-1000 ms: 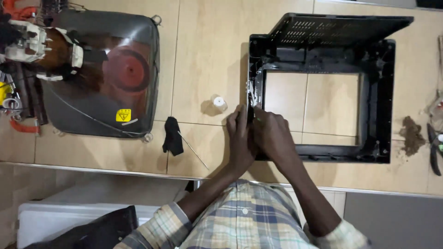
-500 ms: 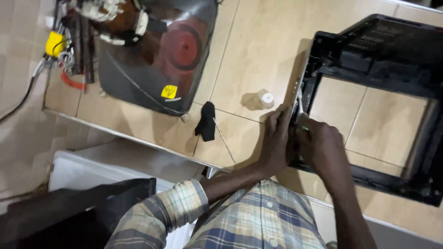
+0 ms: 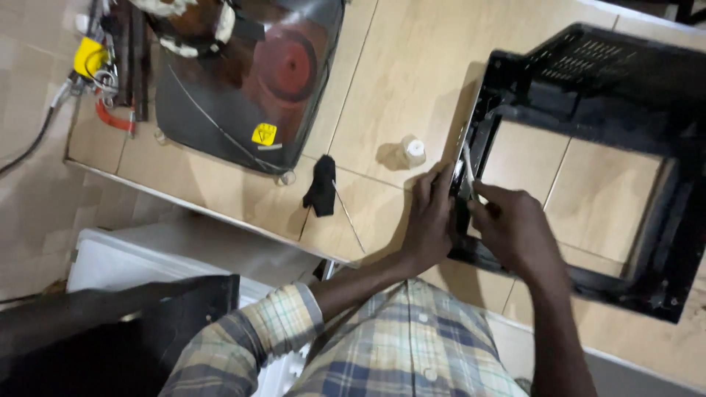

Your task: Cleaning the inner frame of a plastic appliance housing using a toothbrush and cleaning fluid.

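A black plastic television housing frame (image 3: 588, 81) lies open side up on the tiled worktop. Both my hands work at its near left corner. My left hand (image 3: 430, 220) presses against the outside of the frame's left edge, fingers on it. My right hand (image 3: 515, 228) is closed around a thin white tool or wire (image 3: 468, 165) that points up along the inner edge of the frame. The tip is partly hidden between my hands.
A dark picture tube (image 3: 250, 81) with a yellow sticker lies face down at upper left, with coils and wiring beside it. A small white bottle (image 3: 414, 151) and a black tool with a thin shaft (image 3: 322, 184) lie between tube and frame. The worktop edge (image 3: 191, 202) runs below.
The view has swung and tilted, so the frame now sits to the right and the tube at top left. My hands stay at the same corner of the frame, now slightly apart.
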